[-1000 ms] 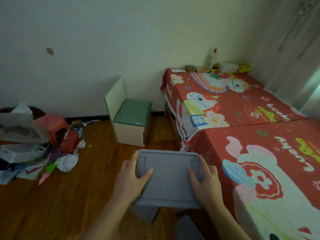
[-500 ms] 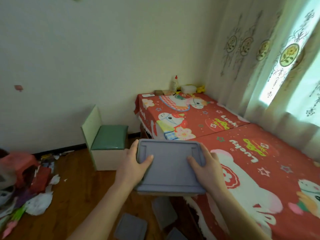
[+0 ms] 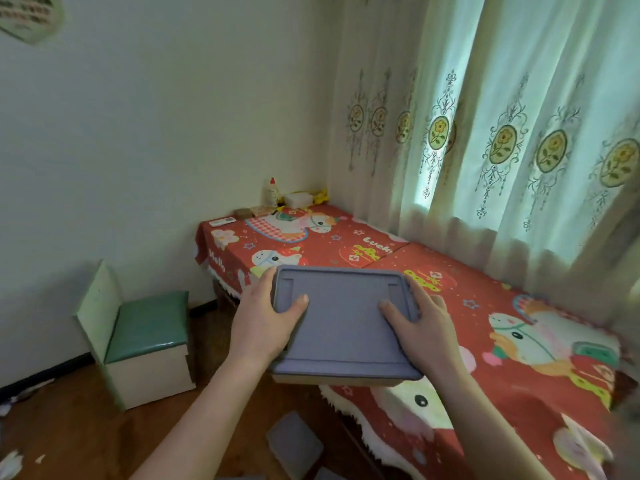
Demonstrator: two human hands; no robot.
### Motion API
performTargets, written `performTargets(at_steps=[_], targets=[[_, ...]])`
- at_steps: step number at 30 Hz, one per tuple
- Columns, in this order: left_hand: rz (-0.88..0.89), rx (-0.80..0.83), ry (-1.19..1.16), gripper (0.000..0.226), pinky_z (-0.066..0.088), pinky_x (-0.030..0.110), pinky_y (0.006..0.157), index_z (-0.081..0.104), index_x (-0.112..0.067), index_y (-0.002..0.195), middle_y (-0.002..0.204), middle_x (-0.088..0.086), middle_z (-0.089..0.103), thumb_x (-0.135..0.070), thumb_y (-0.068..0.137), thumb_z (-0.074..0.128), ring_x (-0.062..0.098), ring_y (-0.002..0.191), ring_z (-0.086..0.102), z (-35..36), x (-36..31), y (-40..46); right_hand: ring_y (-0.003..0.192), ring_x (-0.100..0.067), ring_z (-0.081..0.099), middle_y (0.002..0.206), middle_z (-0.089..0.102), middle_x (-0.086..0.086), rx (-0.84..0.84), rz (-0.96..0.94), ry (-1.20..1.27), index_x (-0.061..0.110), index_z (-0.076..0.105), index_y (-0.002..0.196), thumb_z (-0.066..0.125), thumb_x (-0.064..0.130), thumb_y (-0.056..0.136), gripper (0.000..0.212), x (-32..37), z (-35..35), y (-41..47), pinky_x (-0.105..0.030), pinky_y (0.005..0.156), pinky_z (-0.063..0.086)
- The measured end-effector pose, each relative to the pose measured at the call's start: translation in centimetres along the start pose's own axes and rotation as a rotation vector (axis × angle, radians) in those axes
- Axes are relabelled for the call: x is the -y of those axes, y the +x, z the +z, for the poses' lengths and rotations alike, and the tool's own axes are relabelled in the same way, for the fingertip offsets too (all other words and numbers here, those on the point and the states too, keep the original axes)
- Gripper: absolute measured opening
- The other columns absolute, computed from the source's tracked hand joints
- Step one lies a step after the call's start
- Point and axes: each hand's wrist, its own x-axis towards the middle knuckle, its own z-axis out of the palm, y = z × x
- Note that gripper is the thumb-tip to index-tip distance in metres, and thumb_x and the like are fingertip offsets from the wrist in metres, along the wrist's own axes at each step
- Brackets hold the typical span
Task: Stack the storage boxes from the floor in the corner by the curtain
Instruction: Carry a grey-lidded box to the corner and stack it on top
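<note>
Grey-lidded storage box [image 3: 341, 322] is held in the air over the near edge of the bench [image 3: 485, 303], carried level. Left hand [image 3: 265, 322] and right hand [image 3: 424, 325] grip its sides, thumbs on the lid. Nothing is stacked at the curtain [image 3: 485, 116] corner, 12 o'clock. More boxes [image 3: 294, 443] lie on the floor at 6 o'clock. Judged: early stage.

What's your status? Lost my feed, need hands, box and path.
Left hand and right hand each hold a grip on the grey-lidded storage box, lifted over the red bedspread. Bottle and clutter sit in the curtain corner.
</note>
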Motion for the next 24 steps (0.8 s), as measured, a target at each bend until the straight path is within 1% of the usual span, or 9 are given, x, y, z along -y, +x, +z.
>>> performTargets(at_steps=[2, 5, 7, 9, 11, 13, 17, 19, 24], targets=[[0.031, 0.034, -0.023, 0.079, 0.041, 0.036, 0.098, 0.031, -0.034, 0.148, 0.140, 0.000, 0.047, -0.065, 0.081, 0.061, 0.021, 0.127, 0.046, 0.7, -1.5, -0.2, 0.092, -0.011, 0.049, 0.113, 0.046, 0.007, -0.056, 0.018, -0.008, 0.040, 0.037, 0.149, 0.064, 0.059, 0.084, 0.074, -0.5, -1.7, -0.6, -0.029, 0.076, 0.037], [0.064, 0.086, -0.042, 0.082, 0.038, 0.039, 0.104, 0.029, -0.033, 0.149, 0.144, 0.000, 0.043, -0.065, 0.081, 0.060, 0.020, 0.132, 0.041, 1.8, -3.5, -0.7, 0.083, -0.001, 0.048, 0.105, 0.045, 0.011, -0.130, 0.033, -0.013, 0.041, 0.039, 0.148, 0.066, 0.059, 0.083, 0.073, -1.5, -4.1, -1.6, -0.024, 0.070, 0.035], [0.097, 0.110, -0.059, 0.082, 0.038, 0.038, 0.104, 0.029, -0.034, 0.150, 0.145, 0.001, 0.043, -0.065, 0.081, 0.061, 0.021, 0.133, 0.040, 3.2, -5.4, -1.0, 0.081, 0.003, 0.048, 0.104, 0.046, 0.010, -0.175, 0.047, -0.025, 0.041, 0.040, 0.147, 0.067, 0.057, 0.083, 0.072, -2.2, -6.5, -2.2, -0.025, 0.073, 0.035], [0.132, 0.130, -0.094, 0.081, 0.038, 0.033, 0.097, 0.030, -0.034, 0.149, 0.140, 0.001, 0.045, -0.065, 0.081, 0.062, 0.020, 0.130, 0.042, 4.5, -7.2, -1.4, 0.086, -0.006, 0.051, 0.105, 0.047, 0.008, -0.213, 0.072, -0.040, 0.039, 0.041, 0.148, 0.068, 0.054, 0.083, 0.072, -2.9, -8.7, -2.8, -0.026, 0.079, 0.035], [0.171, 0.162, -0.117, 0.080, 0.034, 0.028, 0.089, 0.031, -0.033, 0.148, 0.127, -0.003, 0.047, -0.063, 0.081, 0.064, 0.019, 0.123, 0.045, 6.3, -9.6, -2.3, 0.098, -0.016, 0.051, 0.107, 0.048, 0.006, -0.268, 0.097, -0.059, 0.037, 0.042, 0.148, 0.069, 0.053, 0.084, 0.071, -4.3, -11.5, -3.6, -0.027, 0.084, 0.035], [0.209, 0.211, -0.148, 0.080, 0.034, 0.027, 0.087, 0.032, -0.033, 0.148, 0.117, -0.008, 0.044, -0.061, 0.081, 0.064, 0.017, 0.117, 0.047, 8.3, -12.3, -3.5, 0.104, -0.018, 0.052, 0.111, 0.048, 0.005, -0.321, 0.129, -0.082, 0.037, 0.042, 0.147, 0.069, 0.054, 0.084, 0.071, -6.0, -14.5, -4.8, -0.027, 0.086, 0.035], [0.269, 0.294, -0.209, 0.077, 0.041, 0.031, 0.091, 0.034, -0.033, 0.147, 0.123, -0.002, 0.049, -0.059, 0.081, 0.065, 0.018, 0.116, 0.049, 12.3, -17.3, -6.2, 0.100, -0.015, 0.048, 0.113, 0.048, 0.002, -0.401, 0.178, -0.117, 0.038, 0.041, 0.147, 0.067, 0.056, 0.084, 0.071, -9.2, -20.4, -7.0, -0.027, 0.087, 0.036], [0.293, 0.323, -0.227, 0.076, 0.041, 0.032, 0.092, 0.035, -0.034, 0.146, 0.124, -0.001, 0.050, -0.058, 0.081, 0.065, 0.018, 0.116, 0.049, 14.4, -19.9, -7.8, 0.105, -0.018, 0.051, 0.116, 0.049, 0.002, -0.421, 0.203, -0.126, 0.039, 0.039, 0.148, 0.066, 0.057, 0.085, 0.071, -10.9, -23.3, -8.2, -0.030, 0.089, 0.040], [0.366, 0.388, -0.278, 0.074, 0.039, 0.029, 0.083, 0.036, -0.037, 0.144, 0.123, -0.002, 0.050, -0.059, 0.080, 0.066, 0.017, 0.109, 0.051, 20.5, -27.6, -13.4, 0.100, -0.015, 0.053, 0.119, 0.051, 0.002, -0.479, 0.288, -0.192, 0.042, 0.034, 0.149, 0.062, 0.060, 0.087, 0.070, -15.8, -32.4, -11.6, -0.031, 0.082, 0.046]])
